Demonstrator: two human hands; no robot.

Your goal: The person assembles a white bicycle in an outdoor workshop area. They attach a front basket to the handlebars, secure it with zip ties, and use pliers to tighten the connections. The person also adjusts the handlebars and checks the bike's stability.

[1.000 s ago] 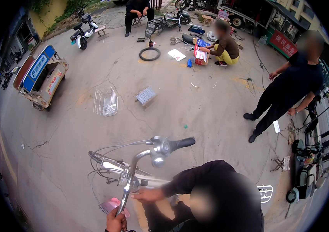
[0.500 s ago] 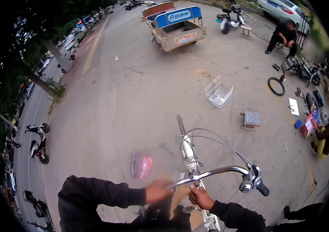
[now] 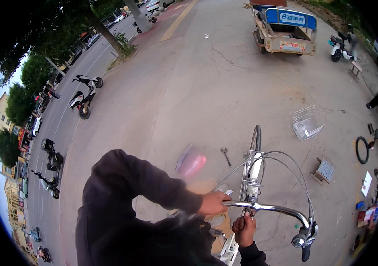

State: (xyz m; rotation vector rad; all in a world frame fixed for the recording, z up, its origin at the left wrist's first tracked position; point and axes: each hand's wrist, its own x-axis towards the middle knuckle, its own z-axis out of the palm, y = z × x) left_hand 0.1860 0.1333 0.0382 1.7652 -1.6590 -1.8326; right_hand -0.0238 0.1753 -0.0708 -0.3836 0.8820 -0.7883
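Observation:
A white bicycle [image 3: 254, 170] stands in front of me, its front wheel [image 3: 257, 136] pointing away. My left hand [image 3: 214, 203] is wrapped round the left part of its chrome handlebar [image 3: 282, 208]. Just below the bar's centre, my right hand [image 3: 244, 229] is closed in a fist against the stem area; whatever lies inside its fingers is hidden. The bar's right side curves back to a black grip [image 3: 305, 254], with a round silver bell-like part [image 3: 298, 240] and brake lever beside it. Cables [image 3: 292, 165] loop forward from there. Cardboard [image 3: 222, 228] lies beneath the left side.
An adjustable wrench [image 3: 226, 156] and a pink plastic bag [image 3: 192, 163] lie on the pavement. Rightward are a wire basket [image 3: 307, 125], a low stool [image 3: 323, 170] and a tyre [image 3: 362, 150]. A cargo tricycle [image 3: 289, 37] stands far off; scooters [image 3: 82, 99] are parked left.
My view has swung left, so the surroundings sit further right. The left hand, blurred before, now shows clearly on the handlebar. My right hand stays closed below the bar.

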